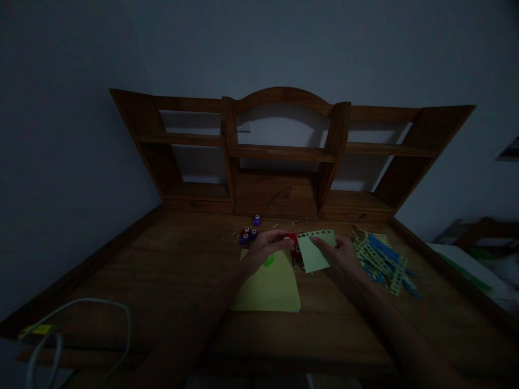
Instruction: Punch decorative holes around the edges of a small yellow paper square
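My left hand (266, 246) is closed around a small red paper punch (290, 239) at the middle of the wooden desk. My right hand (343, 254) pinches a light green paper strip (317, 249) with a row of punched holes along its top edge. The strip's left edge sits at the punch. Under my left wrist lies a stack of yellow-green paper sheets (270, 286).
Several more small punches, purple (257, 220) and dark red (248, 234), stand behind my left hand among paper dots. A heap of punched yellow and blue strips (383, 259) lies to the right. A wooden shelf unit (284, 154) stands at the back. A white cable (81, 319) curls front left.
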Demonstrator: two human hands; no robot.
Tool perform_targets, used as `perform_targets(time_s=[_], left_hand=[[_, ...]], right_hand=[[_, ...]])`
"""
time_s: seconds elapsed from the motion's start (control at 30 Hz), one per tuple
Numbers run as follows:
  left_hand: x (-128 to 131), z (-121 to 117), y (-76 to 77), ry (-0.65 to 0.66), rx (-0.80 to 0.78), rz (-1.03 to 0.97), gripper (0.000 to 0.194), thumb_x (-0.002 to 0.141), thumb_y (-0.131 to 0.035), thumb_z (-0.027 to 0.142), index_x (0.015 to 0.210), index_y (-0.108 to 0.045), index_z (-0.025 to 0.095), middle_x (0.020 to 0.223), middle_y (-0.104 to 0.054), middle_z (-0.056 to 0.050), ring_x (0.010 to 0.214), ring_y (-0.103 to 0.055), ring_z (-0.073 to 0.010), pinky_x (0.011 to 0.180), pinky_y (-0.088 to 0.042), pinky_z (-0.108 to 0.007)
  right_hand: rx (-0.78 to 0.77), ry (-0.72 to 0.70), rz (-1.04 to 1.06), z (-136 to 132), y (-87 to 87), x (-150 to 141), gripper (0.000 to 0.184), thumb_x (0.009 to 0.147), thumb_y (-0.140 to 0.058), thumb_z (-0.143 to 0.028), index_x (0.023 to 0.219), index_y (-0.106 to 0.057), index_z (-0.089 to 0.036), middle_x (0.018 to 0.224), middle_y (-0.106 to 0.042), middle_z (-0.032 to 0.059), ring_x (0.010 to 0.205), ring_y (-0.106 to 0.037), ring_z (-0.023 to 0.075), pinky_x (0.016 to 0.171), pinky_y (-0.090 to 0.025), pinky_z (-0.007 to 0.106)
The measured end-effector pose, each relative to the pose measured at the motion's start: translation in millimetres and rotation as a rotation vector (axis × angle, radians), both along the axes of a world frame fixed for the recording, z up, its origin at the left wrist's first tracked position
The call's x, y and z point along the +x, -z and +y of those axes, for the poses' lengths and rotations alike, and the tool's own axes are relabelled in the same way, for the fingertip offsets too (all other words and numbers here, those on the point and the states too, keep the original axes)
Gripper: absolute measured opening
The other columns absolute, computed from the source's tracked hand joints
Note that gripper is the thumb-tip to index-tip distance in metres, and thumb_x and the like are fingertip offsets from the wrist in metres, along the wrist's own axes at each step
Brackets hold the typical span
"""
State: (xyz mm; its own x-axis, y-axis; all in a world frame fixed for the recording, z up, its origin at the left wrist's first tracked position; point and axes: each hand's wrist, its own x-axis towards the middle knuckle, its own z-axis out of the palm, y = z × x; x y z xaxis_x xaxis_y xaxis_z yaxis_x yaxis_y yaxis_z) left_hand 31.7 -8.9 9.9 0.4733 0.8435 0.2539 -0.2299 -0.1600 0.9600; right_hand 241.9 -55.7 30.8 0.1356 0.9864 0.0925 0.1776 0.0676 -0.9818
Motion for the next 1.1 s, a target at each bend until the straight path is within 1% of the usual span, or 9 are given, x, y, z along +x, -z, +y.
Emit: perform_targets(time_s=[0.2, 0.37, 0.5, 0.67, 0.83, 1.03, 1.1], left_hand=[[0, -4, -6.5, 0.001, 0.036, -0.019, 0.035, 0.074, -0.069, 0.038, 0.104, -0.070, 0.020, 0.106, -0.069, -0.008, 0.094, -0.064, -0.0213, 0.086, -0.048, -0.032], [1, -7, -10.9, -0.006, 0.003, -0.037, 0.038, 0.072, -0.070, 0.040, 0.104, -0.071, 0.019, 0.100, -0.071, -0.009, 0.087, -0.065, -0.0217, 0.080, -0.050, -0.032], [2, -7, -9.9, 0.001, -0.033, -0.063, 0.038, 0.074, -0.068, 0.041, 0.105, -0.071, 0.018, 0.096, -0.072, -0.009, 0.081, -0.066, -0.0202, 0.079, -0.050, -0.032], [5, -7, -7.1, 0.021, -0.100, -0.123, 0.039, 0.075, -0.068, 0.038, 0.108, -0.069, 0.017, 0.100, -0.070, -0.010, 0.080, -0.065, -0.0187, 0.079, -0.049, -0.032], [6, -8, -6.8, 0.020, -0.099, -0.170, 0.035, 0.076, -0.068, 0.036, 0.106, -0.070, 0.018, 0.101, -0.070, -0.010, 0.076, -0.064, -0.0161, 0.078, -0.049, -0.030], [6, -5, -4.9, 0.037, -0.114, -0.187, 0.034, 0.076, -0.067, 0.037, 0.105, -0.070, 0.017, 0.104, -0.069, -0.011, 0.077, -0.064, -0.0157, 0.080, -0.049, -0.031], [6, -4, -4.2, 0.031, -0.115, -0.191, 0.034, 0.076, -0.068, 0.038, 0.103, -0.071, 0.018, 0.104, -0.069, -0.011, 0.080, -0.064, -0.0168, 0.079, -0.049, -0.031]], right_hand=[[0.027, 0.025, -0.008, 2, 0.6, 2, 0.041, 0.067, -0.070, -0.054, 0.071, -0.065, -0.014, 0.063, -0.068, 0.0065, 0.051, -0.063, 0.0193, 0.044, -0.047, 0.025], [0.045, 0.048, -0.005, 5, 4.1, 5, 0.042, 0.067, -0.070, -0.054, 0.072, -0.064, -0.013, 0.062, -0.067, 0.0065, 0.050, -0.062, 0.0192, 0.043, -0.047, 0.024], [0.048, 0.085, 0.009, 4, 2.3, 2, 0.042, 0.067, -0.070, -0.054, 0.073, -0.065, -0.013, 0.063, -0.068, 0.0081, 0.051, -0.063, 0.0199, 0.044, -0.047, 0.025], [0.053, 0.096, 0.004, 3, 0.5, 0, 0.040, 0.067, -0.070, -0.053, 0.070, -0.064, -0.013, 0.061, -0.067, 0.0069, 0.050, -0.061, 0.0183, 0.042, -0.046, 0.024], [0.061, 0.056, 0.059, 4, 4.7, 2, 0.040, 0.068, -0.071, -0.052, 0.075, -0.065, -0.013, 0.063, -0.067, 0.0056, 0.051, -0.062, 0.0185, 0.045, -0.048, 0.025], [0.048, 0.051, 0.064, 7, 8.4, 3, 0.042, 0.068, -0.070, -0.054, 0.077, -0.066, -0.013, 0.066, -0.069, 0.0071, 0.054, -0.064, 0.0204, 0.047, -0.049, 0.027], [0.051, 0.076, 0.063, 8, 9.0, 4, 0.043, 0.066, -0.071, -0.055, 0.076, -0.066, -0.013, 0.066, -0.069, 0.0072, 0.054, -0.064, 0.0206, 0.047, -0.049, 0.027]])
